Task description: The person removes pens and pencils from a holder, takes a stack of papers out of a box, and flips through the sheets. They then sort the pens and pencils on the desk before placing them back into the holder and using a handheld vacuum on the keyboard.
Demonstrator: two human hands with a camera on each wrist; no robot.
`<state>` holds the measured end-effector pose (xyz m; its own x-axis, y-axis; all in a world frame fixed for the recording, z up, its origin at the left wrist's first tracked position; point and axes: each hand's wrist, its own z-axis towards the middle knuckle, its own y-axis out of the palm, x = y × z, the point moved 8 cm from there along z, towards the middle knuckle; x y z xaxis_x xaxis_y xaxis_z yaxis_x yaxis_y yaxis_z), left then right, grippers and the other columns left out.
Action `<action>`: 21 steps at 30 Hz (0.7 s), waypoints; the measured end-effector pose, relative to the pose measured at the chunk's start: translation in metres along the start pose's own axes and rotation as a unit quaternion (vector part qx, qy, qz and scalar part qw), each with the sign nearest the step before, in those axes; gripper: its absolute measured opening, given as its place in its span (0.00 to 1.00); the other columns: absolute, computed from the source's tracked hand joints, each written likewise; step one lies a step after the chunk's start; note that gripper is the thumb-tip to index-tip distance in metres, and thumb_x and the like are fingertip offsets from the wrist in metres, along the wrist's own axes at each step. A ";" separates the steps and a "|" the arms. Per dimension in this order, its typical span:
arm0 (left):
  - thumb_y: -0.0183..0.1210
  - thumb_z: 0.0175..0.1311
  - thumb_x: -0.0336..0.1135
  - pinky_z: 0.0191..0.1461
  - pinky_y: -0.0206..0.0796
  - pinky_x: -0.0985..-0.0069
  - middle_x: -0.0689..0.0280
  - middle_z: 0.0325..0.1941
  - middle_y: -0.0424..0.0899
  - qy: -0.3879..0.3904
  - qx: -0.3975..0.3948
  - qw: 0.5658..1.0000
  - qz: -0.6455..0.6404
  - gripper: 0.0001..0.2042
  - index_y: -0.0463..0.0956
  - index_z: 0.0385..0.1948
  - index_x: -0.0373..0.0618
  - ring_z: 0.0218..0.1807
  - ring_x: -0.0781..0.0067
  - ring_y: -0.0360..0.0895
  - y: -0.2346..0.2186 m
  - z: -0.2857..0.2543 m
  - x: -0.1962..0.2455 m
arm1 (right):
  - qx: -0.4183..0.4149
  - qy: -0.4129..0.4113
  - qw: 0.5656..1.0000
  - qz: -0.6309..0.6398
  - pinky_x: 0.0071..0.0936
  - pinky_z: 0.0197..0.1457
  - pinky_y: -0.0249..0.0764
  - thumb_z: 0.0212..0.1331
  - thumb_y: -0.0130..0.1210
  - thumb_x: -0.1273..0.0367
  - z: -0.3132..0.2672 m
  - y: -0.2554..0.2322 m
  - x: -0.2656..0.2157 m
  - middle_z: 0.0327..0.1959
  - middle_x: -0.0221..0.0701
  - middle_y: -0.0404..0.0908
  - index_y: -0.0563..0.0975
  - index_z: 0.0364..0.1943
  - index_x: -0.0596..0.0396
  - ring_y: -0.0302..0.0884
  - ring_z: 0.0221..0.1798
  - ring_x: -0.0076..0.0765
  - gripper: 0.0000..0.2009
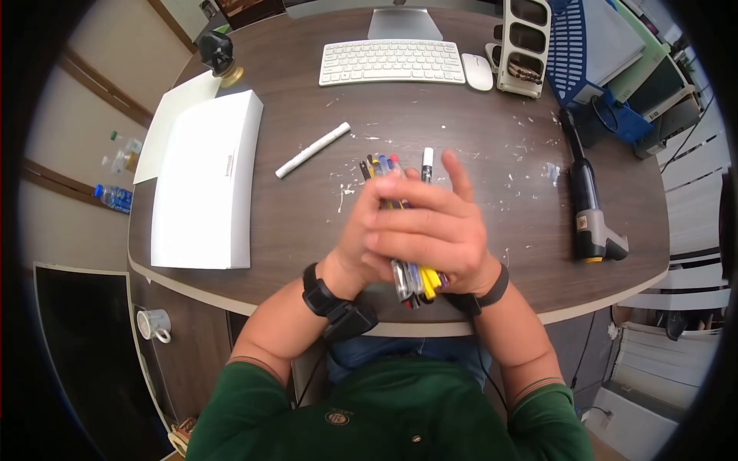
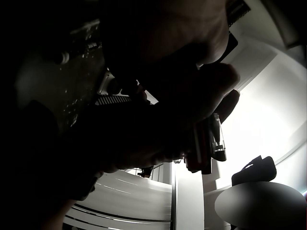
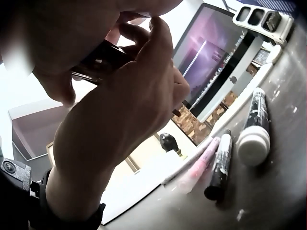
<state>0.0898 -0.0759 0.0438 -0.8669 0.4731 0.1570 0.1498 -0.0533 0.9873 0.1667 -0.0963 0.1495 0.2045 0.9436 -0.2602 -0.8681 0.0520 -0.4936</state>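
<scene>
Both hands meet around a bundle of pens above the desk's near edge. My left hand curls round the bundle from the left; in the right wrist view the left hand shows with dark pens in its grip. My right hand lies over the bundle with its fingers across it and its thumb up. Pen ends stick out above and below the hands. In the left wrist view the hands are very dark, with pen ends poking out. A white-capped marker is just beyond the hands.
A white marker lies left of centre, beside a thick white paper stack. Keyboard, mouse and beige organizer stand at the back. A black-and-grey handheld tool lies right. White scraps dot the desk.
</scene>
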 end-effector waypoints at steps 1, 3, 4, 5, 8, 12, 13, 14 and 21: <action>0.45 0.80 0.52 0.63 0.72 0.71 0.65 0.49 0.83 -0.018 -0.020 1.000 0.001 0.21 0.77 0.55 0.46 0.54 0.70 0.81 0.003 0.001 -0.004 | -0.011 0.015 0.999 0.026 0.49 0.82 0.49 0.55 0.69 0.63 -0.001 -0.002 0.001 0.42 0.22 0.89 0.86 0.34 0.39 0.85 0.56 0.33 0.04; 0.45 0.80 0.52 0.63 0.72 0.71 0.65 0.50 0.84 -0.056 -0.059 0.997 0.001 0.21 0.78 0.54 0.46 0.54 0.69 0.81 0.010 0.003 -0.014 | -0.034 0.046 0.995 0.076 0.49 0.83 0.50 0.56 0.71 0.64 0.001 -0.009 -0.001 0.42 0.25 0.90 0.87 0.32 0.42 0.87 0.55 0.36 0.04; 0.44 0.80 0.57 0.69 0.69 0.68 0.61 0.57 0.82 -0.056 -0.048 0.997 -0.016 0.25 0.75 0.57 0.44 0.62 0.65 0.78 0.009 0.002 -0.015 | -0.010 0.064 0.990 0.128 0.52 0.82 0.50 0.62 0.65 0.70 0.003 -0.014 0.002 0.39 0.29 0.89 0.82 0.34 0.47 0.88 0.50 0.37 0.02; 0.43 0.80 0.58 0.71 0.67 0.66 0.59 0.61 0.79 -0.039 -0.043 0.998 0.035 0.26 0.73 0.60 0.44 0.65 0.64 0.76 0.012 0.003 -0.016 | 0.052 0.103 0.981 0.157 0.53 0.81 0.52 0.62 0.64 0.71 -0.001 -0.020 0.013 0.37 0.30 0.88 0.81 0.35 0.48 0.88 0.48 0.36 0.02; 0.43 0.80 0.60 0.78 0.55 0.63 0.56 0.72 0.70 -0.028 -0.040 0.990 0.129 0.32 0.64 0.70 0.41 0.75 0.65 0.65 0.029 0.009 -0.024 | 0.219 0.215 0.916 0.259 0.55 0.78 0.58 0.64 0.58 0.73 -0.022 -0.032 0.048 0.33 0.33 0.86 0.76 0.39 0.53 0.88 0.44 0.34 0.03; 0.48 0.81 0.50 0.77 0.59 0.63 0.53 0.68 0.73 -0.094 -0.014 0.976 0.198 0.28 0.62 0.71 0.37 0.72 0.62 0.68 0.013 0.005 -0.041 | 0.342 0.284 0.825 0.348 0.53 0.69 0.72 0.68 0.54 0.74 -0.034 -0.061 0.077 0.30 0.36 0.82 0.73 0.44 0.61 0.83 0.35 0.32 0.05; 0.50 0.81 0.49 0.75 0.61 0.64 0.52 0.67 0.74 -0.116 0.011 0.966 0.232 0.28 0.62 0.71 0.36 0.70 0.63 0.70 0.004 0.004 -0.042 | 0.367 0.293 0.810 0.351 0.51 0.64 0.77 0.69 0.54 0.74 -0.037 -0.068 0.084 0.29 0.36 0.81 0.73 0.44 0.62 0.82 0.34 0.31 0.05; 0.51 0.80 0.47 0.73 0.64 0.65 0.52 0.66 0.75 -0.140 0.036 0.953 0.265 0.28 0.62 0.70 0.35 0.68 0.63 0.72 -0.003 0.002 -0.044 | 0.381 0.303 0.813 0.319 0.48 0.59 0.80 0.69 0.53 0.74 -0.039 -0.077 0.089 0.29 0.36 0.81 0.73 0.43 0.62 0.81 0.33 0.30 0.05; 0.53 0.79 0.38 0.54 0.77 0.73 0.57 0.45 0.86 -0.099 0.071 0.894 0.432 0.20 0.70 0.63 0.35 0.48 0.67 0.85 -0.006 0.005 -0.020 | 0.307 0.425 0.848 0.075 0.18 0.39 0.77 0.66 0.66 0.71 -0.050 -0.093 0.105 0.35 0.29 0.84 0.78 0.44 0.59 0.83 0.36 0.21 0.09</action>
<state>0.1083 -0.0810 0.0347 -0.2996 0.4574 0.8373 0.7936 -0.3677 0.4848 0.2919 -0.0179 0.1268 0.0958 0.3919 -0.9150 -0.9319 0.3584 0.0559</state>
